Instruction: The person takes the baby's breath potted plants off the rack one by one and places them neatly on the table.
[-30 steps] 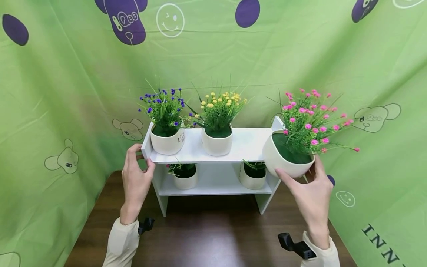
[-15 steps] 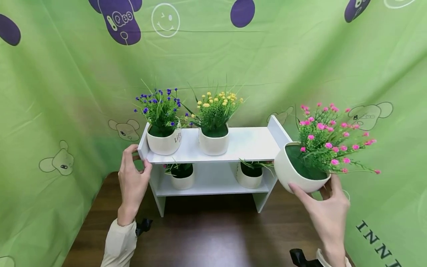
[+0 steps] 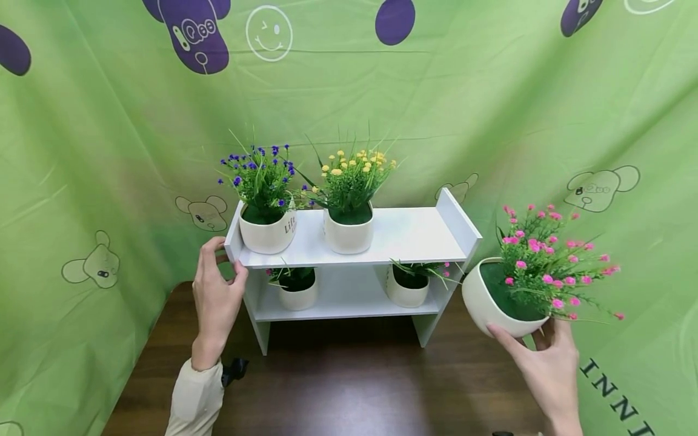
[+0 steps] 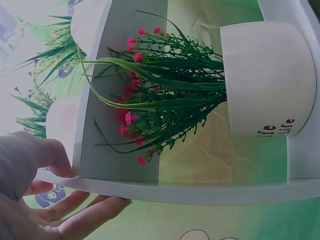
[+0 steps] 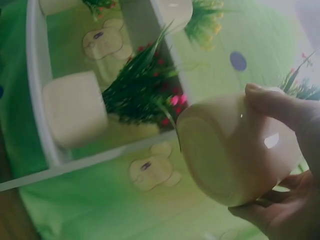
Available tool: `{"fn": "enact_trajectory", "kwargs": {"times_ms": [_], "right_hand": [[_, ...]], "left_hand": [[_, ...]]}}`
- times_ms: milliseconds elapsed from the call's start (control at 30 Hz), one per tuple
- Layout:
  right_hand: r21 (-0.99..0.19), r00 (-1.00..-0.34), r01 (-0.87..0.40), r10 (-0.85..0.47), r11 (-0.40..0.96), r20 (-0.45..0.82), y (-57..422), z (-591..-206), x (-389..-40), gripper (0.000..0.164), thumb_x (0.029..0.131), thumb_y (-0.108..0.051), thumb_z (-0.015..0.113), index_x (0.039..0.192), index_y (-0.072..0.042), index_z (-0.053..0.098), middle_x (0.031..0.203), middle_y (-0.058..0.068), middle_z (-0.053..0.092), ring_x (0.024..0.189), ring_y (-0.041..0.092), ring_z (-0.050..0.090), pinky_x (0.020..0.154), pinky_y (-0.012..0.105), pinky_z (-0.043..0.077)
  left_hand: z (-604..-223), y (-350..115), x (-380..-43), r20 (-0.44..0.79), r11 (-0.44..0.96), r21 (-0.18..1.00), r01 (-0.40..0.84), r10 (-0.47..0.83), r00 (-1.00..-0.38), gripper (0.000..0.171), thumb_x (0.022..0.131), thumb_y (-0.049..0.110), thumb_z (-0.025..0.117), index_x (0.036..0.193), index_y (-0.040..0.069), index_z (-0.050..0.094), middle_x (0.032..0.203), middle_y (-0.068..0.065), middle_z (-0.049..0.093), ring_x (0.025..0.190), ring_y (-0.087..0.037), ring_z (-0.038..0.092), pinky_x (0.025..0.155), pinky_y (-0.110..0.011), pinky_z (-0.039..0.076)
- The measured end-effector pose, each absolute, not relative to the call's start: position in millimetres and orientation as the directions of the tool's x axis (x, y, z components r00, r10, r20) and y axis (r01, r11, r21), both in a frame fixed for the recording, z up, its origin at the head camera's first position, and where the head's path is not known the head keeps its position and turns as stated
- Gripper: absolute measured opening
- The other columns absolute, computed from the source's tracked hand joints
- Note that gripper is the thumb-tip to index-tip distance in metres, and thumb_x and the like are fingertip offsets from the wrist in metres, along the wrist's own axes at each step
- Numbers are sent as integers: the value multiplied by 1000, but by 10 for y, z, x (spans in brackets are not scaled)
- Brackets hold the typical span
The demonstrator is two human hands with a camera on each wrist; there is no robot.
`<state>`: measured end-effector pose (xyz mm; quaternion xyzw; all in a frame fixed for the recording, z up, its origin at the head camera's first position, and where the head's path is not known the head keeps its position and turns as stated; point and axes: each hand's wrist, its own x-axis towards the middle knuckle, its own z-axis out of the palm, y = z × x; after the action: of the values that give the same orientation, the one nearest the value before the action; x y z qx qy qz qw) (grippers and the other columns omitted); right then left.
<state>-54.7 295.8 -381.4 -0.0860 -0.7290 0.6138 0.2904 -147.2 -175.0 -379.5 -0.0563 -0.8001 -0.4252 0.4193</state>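
My right hand (image 3: 551,363) grips a white flowerpot (image 5: 235,150) with pink flowers (image 3: 545,266), held in the air to the right of a white two-tier shelf (image 3: 420,233). The pot leans to the right, its base showing in the right wrist view. At the shelf's upper left end my left hand (image 3: 218,297) pinches the side panel (image 4: 200,194) between thumb and fingers. On the upper tier stand a pot with blue-purple flowers (image 3: 267,233) at the left and a pot with yellow flowers (image 3: 349,233) near the middle.
Two more white pots stand on the lower tier, a left pot (image 3: 299,293) and a right pot (image 3: 408,290); the upper tier hides part of their plants. The shelf rests on a dark wooden table (image 3: 349,387). A green printed cloth (image 3: 327,91) hangs behind and at both sides.
The pink-flowered pot has moved right and down, away from the shelf's right end, in my right hand. My left hand keeps its hold on the side panel. The view has shifted slightly.
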Motion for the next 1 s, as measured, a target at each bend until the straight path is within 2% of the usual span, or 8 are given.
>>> {"fn": "enact_trajectory", "kwargs": {"times_ms": [167, 367, 633, 833, 1000], "right_hand": [[-952, -833, -282, 463, 117, 303, 3097, -4005, -550, 101, 73, 31, 76, 158, -14, 45, 150, 5, 52, 132, 12, 55, 103, 13, 45], [-941, -847, -328, 418, 80, 330, 3257, -4229, -551, 103, 75, 34, 71, 160, -14, 39, 150, 4, 49, 128, 8, 58, 101, 12, 46], [-918, -835, -376, 385, 122, 393, 3441, -4554, -595, 97, 75, 37, 64, 157, -9, 39, 140, 5, 52, 117, 5, 63, 97, 13, 49], [-912, -838, -341, 365, 229, 405, 3555, -4855, -568, 91, 76, 33, 69, 148, -17, 45, 130, -4, 57, 111, -1, 63, 96, 8, 46], [-896, -831, -366, 345, 251, 436, 3728, -5090, -535, 91, 76, 35, 66, 146, -20, 44, 127, -8, 58, 108, -3, 62, 95, 7, 45]], "left_hand": [[-3795, -1739, -1470, 713, 631, 637, 443, -264, -649, 46, 92, -10, 65, 135, -1, 51, 127, -29, 61, 97, -43, 69, 63, -4, 39], [-3800, -1735, -1469, 712, 632, 637, 441, -265, -650, 46, 92, -10, 65, 135, -2, 51, 127, -28, 60, 97, -42, 69, 62, -4, 39], [-3796, -1735, -1460, 705, 626, 643, 441, -259, -660, 47, 92, -11, 64, 136, -3, 50, 127, -29, 60, 99, -43, 68, 62, -3, 39], [-3797, -1767, -1416, 702, 624, 648, 437, -267, -660, 47, 91, -14, 63, 136, -4, 50, 126, -29, 60, 98, -45, 68, 63, -1, 38], [-3797, -1741, -1435, 705, 619, 646, 448, -258, -661, 47, 92, -13, 64, 136, -4, 50, 126, -29, 60, 98, -45, 68, 64, -2, 38]]}}
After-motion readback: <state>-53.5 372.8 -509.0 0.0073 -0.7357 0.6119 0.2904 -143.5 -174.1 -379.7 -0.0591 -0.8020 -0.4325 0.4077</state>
